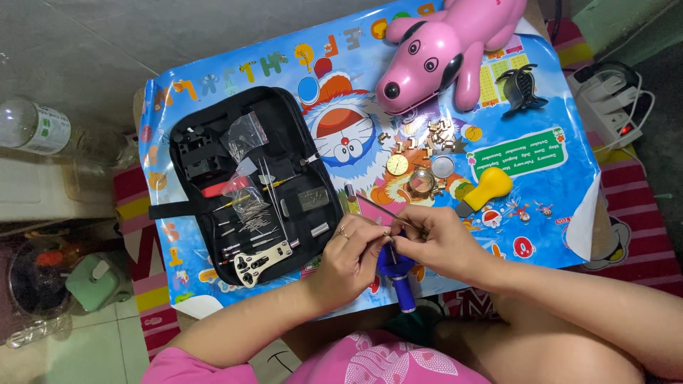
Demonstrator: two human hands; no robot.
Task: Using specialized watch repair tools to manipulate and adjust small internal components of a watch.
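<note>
Mat (548, 199), glossy blue cartoon print, covers the small table; taken as landmark for all positions below. Pink toy dog (445, 46) lies at the mat's far edge. Black zip tool case (249, 185) lies open on the mat's left half, holding pins, a red-handled tool and a pale case wrench (262, 262) at its near end. Yellow-handled knob tool (487, 188) sits right of the mat's centre; black hair claw (523, 89) at the mat's far right. Near mid-mat: gold watch case ring (421, 183), a round gold dial just left of it, a silver disc just right, loose bracelet links (427, 135) scattered beyond.

My left hand (352, 259) and right hand (441, 245) meet at the mat's near edge, fingertips touching. Between them stands a blue holder tool (395, 274), long axis running from my fingers toward my lap, directly under both hands, neither clearly nearer. Right fingers pinch a thin metal rod (380, 208), its free end slanting away and to the left over the mat. Left fingers are pressed together around the holder's top; what sits there is hidden.
</note>
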